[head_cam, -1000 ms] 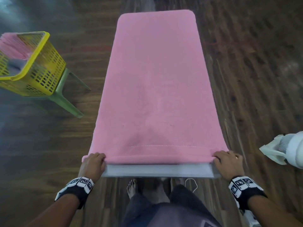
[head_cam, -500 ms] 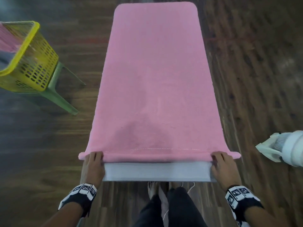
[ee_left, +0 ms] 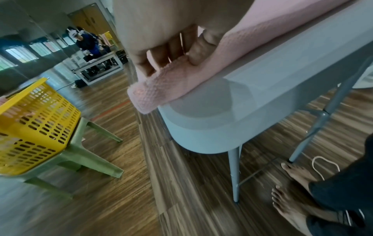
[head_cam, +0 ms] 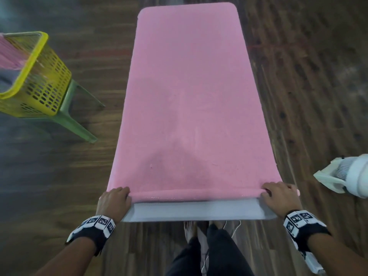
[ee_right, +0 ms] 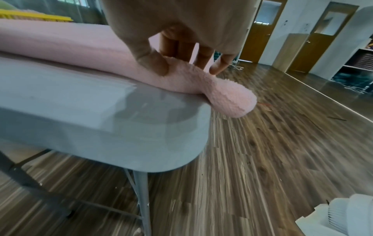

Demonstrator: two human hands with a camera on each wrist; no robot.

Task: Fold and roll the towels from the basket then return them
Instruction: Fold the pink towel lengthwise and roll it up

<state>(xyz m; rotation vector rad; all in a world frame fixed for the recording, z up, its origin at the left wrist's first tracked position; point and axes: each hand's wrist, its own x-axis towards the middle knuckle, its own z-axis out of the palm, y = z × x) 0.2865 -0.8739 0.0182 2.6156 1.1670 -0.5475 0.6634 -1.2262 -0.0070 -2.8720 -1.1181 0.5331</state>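
A long pink towel (head_cam: 189, 96) lies flat along a narrow grey table (head_cam: 197, 213). Its near end is turned into a thin roll (head_cam: 195, 194) that overhangs both table sides. My left hand (head_cam: 114, 202) grips the roll's left end (ee_left: 153, 94), fingers curled over it. My right hand (head_cam: 279, 196) grips the right end (ee_right: 228, 97), thumb and fingers pinching the cloth. A yellow basket (head_cam: 33, 76) with more pink towels stands on a green stool (head_cam: 73, 120) at the left.
Wooden floor surrounds the table. A white fan (head_cam: 350, 176) stands on the floor at the right. My bare feet (ee_left: 290, 188) and a white cord (ee_left: 322, 167) are under the table's near end. A person works at another table (ee_left: 95, 62) far off.
The near edge of the towel has been turned over and rolled away from me, baring more grey table in front. Both hands moved forward with the roll.
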